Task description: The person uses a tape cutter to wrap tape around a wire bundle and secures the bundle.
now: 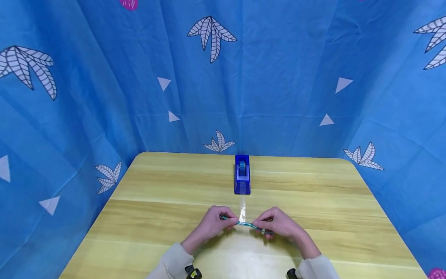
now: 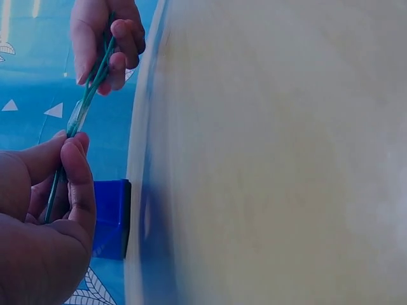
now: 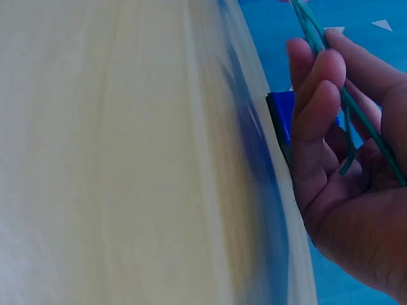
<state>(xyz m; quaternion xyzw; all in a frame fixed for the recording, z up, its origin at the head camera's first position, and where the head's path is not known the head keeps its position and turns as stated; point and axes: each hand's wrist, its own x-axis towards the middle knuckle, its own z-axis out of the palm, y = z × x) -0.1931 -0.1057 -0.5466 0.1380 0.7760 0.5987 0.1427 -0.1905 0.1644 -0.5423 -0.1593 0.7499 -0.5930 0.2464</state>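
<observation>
Thin green wires (image 1: pixel 246 224) stretch between the two hands above the table. My left hand (image 1: pixel 216 224) pinches them near one end between thumb and fingertips. On the other side my right hand (image 1: pixel 278 223) pinches the same wires, and their loose ends (image 3: pixel 375 136) run back across its palm in the right wrist view. A strip of clear tape (image 1: pixel 242 209) reaches from the blue tape dispenser (image 1: pixel 242 190) to the wires. In the left wrist view clear tape (image 2: pixel 77 119) lies against the wires beside the left fingertips; how far it wraps round is unclear.
The dispenser stands near the far edge of the wood-patterned table (image 1: pixel 167 186), straight ahead of the hands. A blue curtain (image 1: pixel 278 77) with white leaf prints hangs behind the table and along both sides.
</observation>
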